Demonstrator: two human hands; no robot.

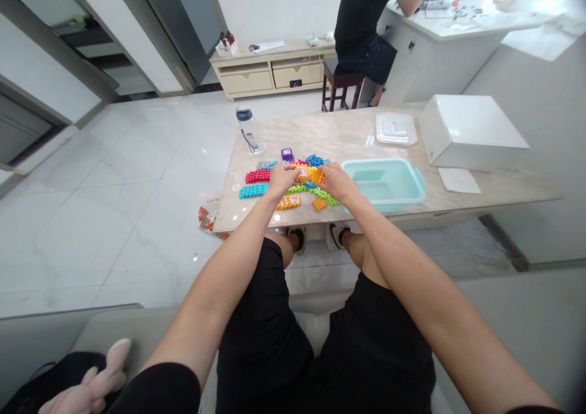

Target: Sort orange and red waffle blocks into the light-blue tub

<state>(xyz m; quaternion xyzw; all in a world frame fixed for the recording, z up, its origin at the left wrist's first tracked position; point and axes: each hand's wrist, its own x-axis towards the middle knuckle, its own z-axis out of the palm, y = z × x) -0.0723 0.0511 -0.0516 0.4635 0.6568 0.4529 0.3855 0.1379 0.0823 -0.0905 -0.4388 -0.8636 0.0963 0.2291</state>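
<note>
My left hand (281, 178) and my right hand (337, 181) are closed on the two ends of a row of yellow-orange toy building blocks (313, 174), held just above the table. Beside my left hand lie a red block row (257, 176) and a cyan block row (253, 191). A green block row (328, 195) runs beneath my hands. Nearer to me are another orange block row (290, 202) and a loose flat orange piece (319, 204). Behind my hands sit a purple block cube (287, 154) and some blue pieces (315, 159). My fingertips are partly hidden.
A pale aqua plastic tub (423, 189) stands right of my hands, with a clear plastic lid (396, 128) and a white box (476, 134) behind. A water bottle (249, 134) stands at the table's far left. Across the room, a person (366, 23) sits on a stool.
</note>
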